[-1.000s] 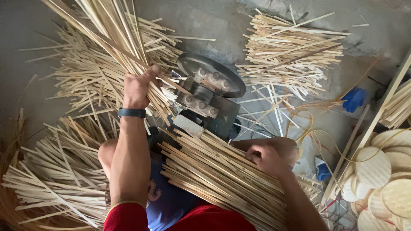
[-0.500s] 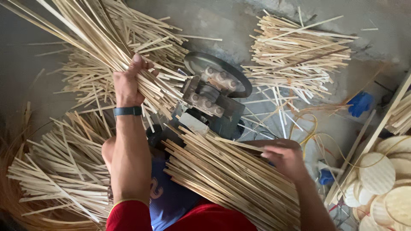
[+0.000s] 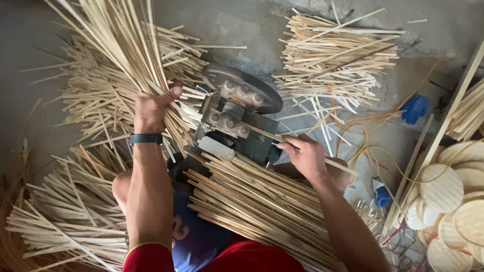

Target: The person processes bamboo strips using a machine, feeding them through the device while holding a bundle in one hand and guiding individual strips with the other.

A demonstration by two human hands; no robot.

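Bamboo strips everywhere on grey concrete floor (image 3: pixel 232 25): loose piles (image 3: pixel 338 55) beyond, round woven discs (image 3: pixel 443 186) at right. Left hand (image 3: pixel 151 108), fingers clenched around raised bundle (image 3: pixel 116 40). Right hand (image 3: pixel 305 156), fingers pinching one strip (image 3: pixel 264 133) at small roller machine (image 3: pixel 237 113). More strips (image 3: pixel 262 206) across lap.

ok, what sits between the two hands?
In the head view, a small dark metal machine with bolted rollers sits between the left hand, gripping a bundle of sticks, and the right hand.
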